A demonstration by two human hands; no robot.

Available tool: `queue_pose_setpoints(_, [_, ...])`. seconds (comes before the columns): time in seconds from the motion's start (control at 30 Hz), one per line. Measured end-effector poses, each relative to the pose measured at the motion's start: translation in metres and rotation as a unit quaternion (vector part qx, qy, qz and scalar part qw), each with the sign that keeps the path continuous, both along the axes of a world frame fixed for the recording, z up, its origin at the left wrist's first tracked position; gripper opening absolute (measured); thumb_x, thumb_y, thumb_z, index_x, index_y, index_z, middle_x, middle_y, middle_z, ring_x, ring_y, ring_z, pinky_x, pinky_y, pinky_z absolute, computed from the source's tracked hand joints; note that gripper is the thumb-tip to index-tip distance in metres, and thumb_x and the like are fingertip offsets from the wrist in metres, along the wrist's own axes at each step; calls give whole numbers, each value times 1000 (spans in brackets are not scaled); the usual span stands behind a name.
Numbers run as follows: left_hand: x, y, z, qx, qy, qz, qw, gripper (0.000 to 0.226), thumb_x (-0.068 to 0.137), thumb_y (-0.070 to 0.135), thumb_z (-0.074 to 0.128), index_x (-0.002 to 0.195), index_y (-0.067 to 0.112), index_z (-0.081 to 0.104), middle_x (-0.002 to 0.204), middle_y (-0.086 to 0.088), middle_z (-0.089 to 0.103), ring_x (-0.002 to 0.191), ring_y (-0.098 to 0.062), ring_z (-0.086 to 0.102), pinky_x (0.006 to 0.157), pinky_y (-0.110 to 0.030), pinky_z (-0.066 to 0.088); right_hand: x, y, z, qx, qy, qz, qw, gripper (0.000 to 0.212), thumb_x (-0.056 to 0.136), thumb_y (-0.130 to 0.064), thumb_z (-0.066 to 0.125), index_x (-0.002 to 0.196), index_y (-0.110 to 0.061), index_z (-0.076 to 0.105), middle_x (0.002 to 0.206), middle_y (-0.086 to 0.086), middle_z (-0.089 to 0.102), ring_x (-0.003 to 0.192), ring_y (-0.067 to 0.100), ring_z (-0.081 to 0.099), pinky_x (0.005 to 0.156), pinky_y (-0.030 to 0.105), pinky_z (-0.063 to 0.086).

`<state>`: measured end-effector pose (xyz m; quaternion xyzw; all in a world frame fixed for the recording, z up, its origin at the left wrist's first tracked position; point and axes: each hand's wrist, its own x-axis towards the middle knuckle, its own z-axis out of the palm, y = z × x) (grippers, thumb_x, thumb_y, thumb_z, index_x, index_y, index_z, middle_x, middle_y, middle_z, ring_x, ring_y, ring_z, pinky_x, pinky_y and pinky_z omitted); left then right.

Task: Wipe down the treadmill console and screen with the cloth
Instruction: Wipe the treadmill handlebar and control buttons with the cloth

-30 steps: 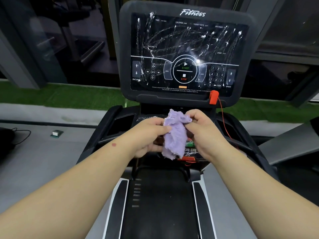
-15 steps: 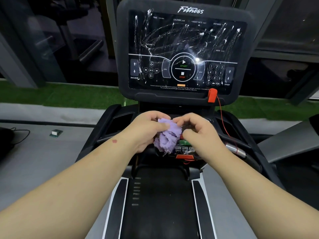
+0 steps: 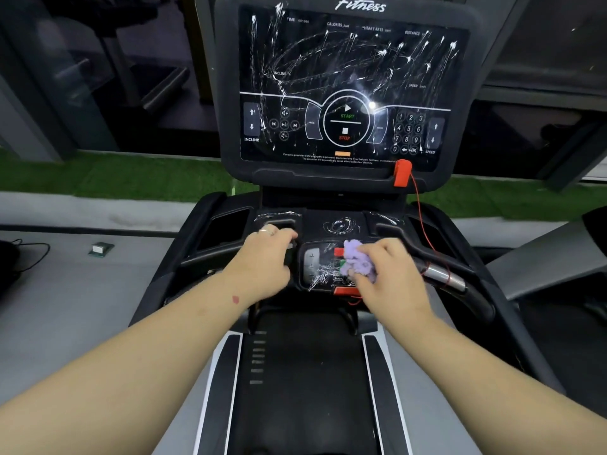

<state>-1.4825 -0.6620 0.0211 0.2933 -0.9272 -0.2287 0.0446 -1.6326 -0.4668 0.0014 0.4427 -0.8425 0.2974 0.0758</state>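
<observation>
Right hand: the right hand [image 3: 391, 274] has its fingers curled round the bunched purple cloth [image 3: 359, 261] and presses it down on the lower control panel [image 3: 320, 267]. The wad sits under the fingertips, probably so the push goes straight into the smears.

Left hand: the left hand [image 3: 266, 257] is closed round the inner handlebar [image 3: 279, 224] just left of the panel. This looks like bracing, giving the body something to lean on while the other arm scrubs. It holds no cloth.

Cloth: crumpled, not spread flat, lying over the right part of the panel beside its red and green buttons. A wad suits the small raised keys better than a sheet would.

Lower control panel: white streaks cover its left half, so the wiping here seems barely begun.

Screen [image 3: 345, 87]: upright above the hands, crossed with white streaks and drips, not touched by either hand. It appears to be left for later.

Safety clip [image 3: 402, 172]: red, clipped at the screen's lower right edge, its cord [image 3: 423, 221] trailing down towards the right handlebar. A wide sweep could snag it.
</observation>
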Motion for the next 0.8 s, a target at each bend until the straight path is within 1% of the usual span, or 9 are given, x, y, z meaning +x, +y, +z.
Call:
queue_pose_setpoints(0.1, [-5, 1, -17, -77, -80, -38, 993, 71, 85, 19, 63, 151, 25, 37, 146, -3, 41, 125, -31, 44, 102, -41, 46, 18, -16, -10, 13, 31, 11, 999, 18, 83, -12, 75, 101, -16, 71, 96, 1, 53, 84, 25, 55, 61, 36, 50])
queue_pose_setpoints(0.23, [-7, 0, -25, -132, -116, -58, 983, 75, 88, 30, 63, 154, 23, 28, 150, -3, 34, 128, -31, 39, 101, -39, 41, 18, -22, 5, 15, 5, 68, 998, 25, 87, -12, 70, 111, -21, 72, 97, -2, 50, 85, 20, 55, 67, 30, 44])
queue_pose_setpoints(0.3, [-5, -2, -27, -133, -118, -60, 982, 77, 88, 29, 62, 156, 24, 25, 151, -3, 33, 129, -32, 38, 102, -39, 40, 7, -17, 11, -46, -12, 34, 998, 32, 88, -8, 67, 115, -24, 71, 98, -3, 49, 82, 18, 55, 68, 30, 45])
queue_pose_setpoints(0.4, [-4, -3, -28, -136, -115, -64, 982, 79, 88, 25, 59, 157, 25, 22, 152, -2, 32, 128, -32, 37, 103, -39, 39, 10, -21, 4, 9, 31, 13, 999, 41, 82, -1, 63, 117, -22, 68, 106, 2, 54, 90, 26, 54, 75, 38, 50])
queue_pose_setpoints(0.5, [-3, -4, -28, -135, -118, -67, 982, 79, 88, 21, 57, 158, 25, 20, 154, -2, 31, 128, -31, 37, 101, -37, 39, 24, -33, -3, 79, 65, 93, 990, 40, 77, 5, 63, 110, -18, 70, 112, 2, 57, 96, 31, 52, 77, 41, 53])
queue_pose_setpoints(0.57, [-3, -5, -28, -131, -122, -70, 981, 81, 89, 19, 56, 159, 24, 17, 155, 0, 29, 128, -30, 36, 103, -36, 38, 18, -32, 4, 81, 71, 138, 985, 41, 78, 5, 64, 108, -20, 74, 112, 0, 60, 97, 31, 53, 79, 42, 54])
queue_pose_setpoints(0.67, [-2, -7, -27, -126, -120, -73, 982, 82, 90, 19, 55, 161, 25, 14, 155, 1, 28, 126, -29, 35, 104, -35, 37, 0, -27, 10, 2, 38, 73, 997, 45, 79, 6, 64, 112, -23, 75, 114, 2, 62, 99, 28, 53, 83, 37, 48])
queue_pose_setpoints(0.73, [-3, -8, -26, -123, -120, -77, 982, 83, 90, 19, 55, 161, 25, 13, 155, 1, 29, 125, -29, 36, 103, -35, 38, 5, -29, 5, 5, 53, 33, 998, 43, 77, 9, 65, 110, -17, 75, 116, 6, 63, 101, 32, 56, 83, 41, 52])
queue_pose_setpoints(0.8, [-3, -9, -27, -125, -119, -75, 982, 84, 90, 18, 55, 161, 25, 12, 155, 1, 28, 124, -29, 36, 102, -34, 38, 17, -35, -4, 30, 74, 68, 994, 44, 73, 12, 64, 107, -13, 75, 116, 9, 63, 101, 36, 57, 83, 45, 55])
